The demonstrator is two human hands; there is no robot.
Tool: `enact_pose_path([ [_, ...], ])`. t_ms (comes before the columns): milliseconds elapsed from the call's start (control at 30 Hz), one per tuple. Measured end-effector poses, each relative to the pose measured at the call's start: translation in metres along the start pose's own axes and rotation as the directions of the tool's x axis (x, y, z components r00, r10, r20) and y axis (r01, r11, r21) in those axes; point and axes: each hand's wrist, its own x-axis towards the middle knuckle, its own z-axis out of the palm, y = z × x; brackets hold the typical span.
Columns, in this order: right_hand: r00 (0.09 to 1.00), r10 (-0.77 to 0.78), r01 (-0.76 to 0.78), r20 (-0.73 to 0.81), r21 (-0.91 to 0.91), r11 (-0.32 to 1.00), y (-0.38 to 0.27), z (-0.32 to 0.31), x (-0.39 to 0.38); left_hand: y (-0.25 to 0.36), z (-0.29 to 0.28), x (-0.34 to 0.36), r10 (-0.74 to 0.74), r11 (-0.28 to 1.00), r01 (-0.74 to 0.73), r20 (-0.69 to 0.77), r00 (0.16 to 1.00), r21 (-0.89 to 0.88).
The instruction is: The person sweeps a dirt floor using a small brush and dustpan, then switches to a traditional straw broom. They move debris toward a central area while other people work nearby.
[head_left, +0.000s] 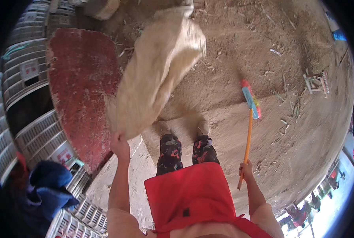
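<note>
My left hand (pixel 120 144) is closed on the near end of a long beige sack (pixel 155 71). The sack stretches forward from my fist, wrinkled and slightly blurred, and part of it covers the edge of a dark red board (pixel 83 83). In my right hand (pixel 246 169) is a broom (pixel 248 137), gripped near the end of its orange stick. Its blue head with red and yellow bristles is out ahead of me, to the right of my shoes, over the brown dirt floor (pixel 220 47).
White slatted plastic crates (pixel 26 75) are stacked along the left, with dark blue clothing (pixel 50 184) near them. A small wooden stool (pixel 316 83) and scattered dry stalks (pixel 295 105) lie to the right. Several people (pixel 301 214) are far off at the lower right.
</note>
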Motion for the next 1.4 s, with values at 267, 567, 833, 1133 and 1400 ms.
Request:
enact_pose_path([
  [267, 0.995, -0.080, 0.070, -0.061, -0.158, 0.985, -0.055, -0.027, -0.010, 0.122, -0.171, -0.090, -0.021, 0.986, -0.009, -0.184, 0.983, -0.164],
  [567, 0.965, -0.225, 0.242, 0.138, -0.128, 0.962, -0.066, -0.011, -0.103, 0.001, -0.232, -0.423, -0.503, 0.840, 0.292, 0.455, 0.735, 0.457],
  [833, 0.843, -0.193, 0.419, 0.502, -0.388, 0.821, -0.111, 0.098, -0.161, -0.013, -0.259, -0.648, -0.702, 0.538, 0.356, 0.639, -0.313, 0.765],
  [1133, 0.533, -0.429, 0.734, 0.729, -0.651, -0.195, -0.117, 0.329, -0.069, -0.035, -0.108, -0.405, -0.022, 0.944, 0.192, 0.532, 0.846, -0.267],
  [1400, 0.682, -0.549, 0.534, 0.484, -0.842, -0.080, -0.153, 0.141, -0.007, -0.026, -0.130, -0.260, -0.298, 0.825, 0.492, 0.526, 0.797, -0.279],
])
